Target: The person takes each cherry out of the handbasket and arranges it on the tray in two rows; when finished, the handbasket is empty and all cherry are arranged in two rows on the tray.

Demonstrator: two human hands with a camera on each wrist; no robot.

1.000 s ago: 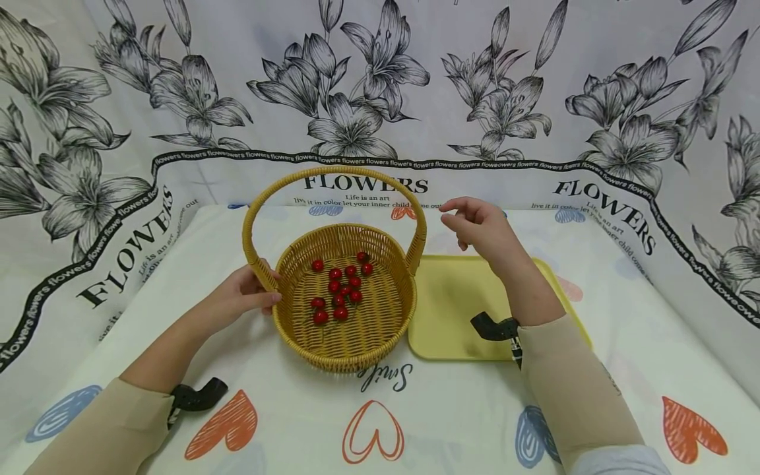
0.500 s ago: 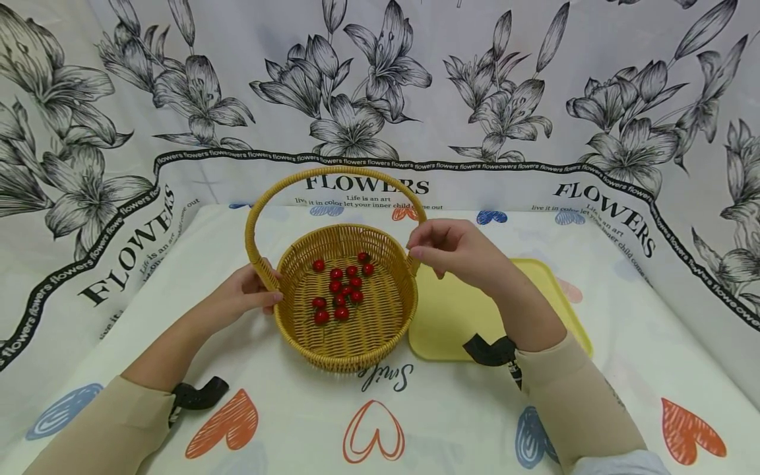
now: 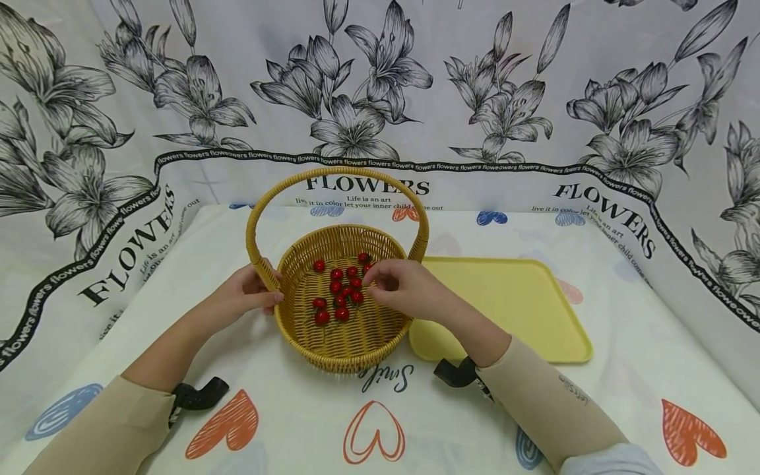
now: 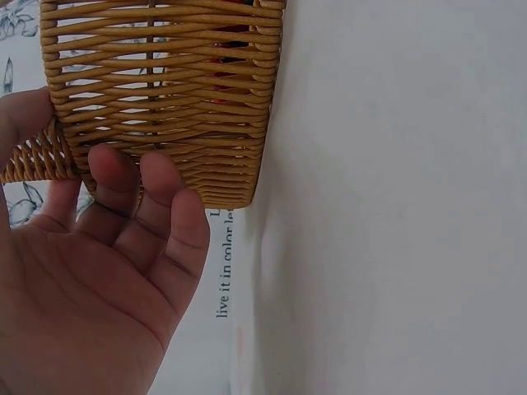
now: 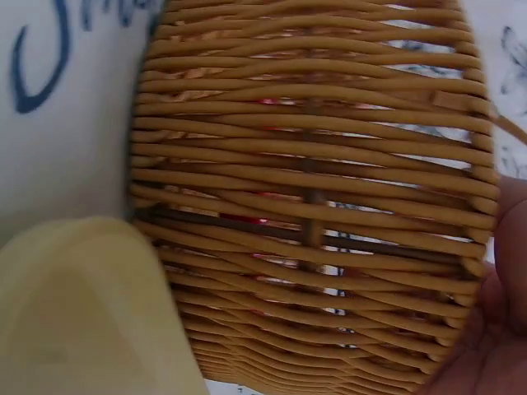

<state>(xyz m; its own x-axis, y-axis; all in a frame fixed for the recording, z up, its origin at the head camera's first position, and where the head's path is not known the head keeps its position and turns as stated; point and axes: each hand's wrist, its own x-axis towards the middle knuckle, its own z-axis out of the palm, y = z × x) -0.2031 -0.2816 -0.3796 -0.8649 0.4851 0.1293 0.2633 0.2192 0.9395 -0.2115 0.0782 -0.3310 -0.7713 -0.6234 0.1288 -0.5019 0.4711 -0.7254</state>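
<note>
Gripping with our left hand (image 3: pixel 242 295), we've got the wicker basket (image 3: pixel 344 363) by its left side in the head view, thumb and fingers clamped at the rim where the tall arched handle (image 3: pixel 338 170) starts. Our right hand (image 3: pixel 410 290) reaches over the opposite rim, with thumb and index finger curled close together just beside the red cherries (image 3: pixel 341 314). Whether we're pinching one, we honestly can't tell. Those cherries sit loosely bunched on the basket floor, mostly toward the middle and back. Just right of the basket lies a yellow tray (image 3: pixel 505 297), partly under our forearm, all on a white tablecloth (image 3: pixel 297 422) with printed hearts.

On the left wrist cam, we see our fingers (image 4: pixel 160 197) up against the basket's woven side, bits of red showing through the gaps.

Over on the right wrist cam, weave fills most of our frame. The tray's corner pokes in lower left, and our right hand is only partly visible at the right edge, fingertips hidden.
</note>
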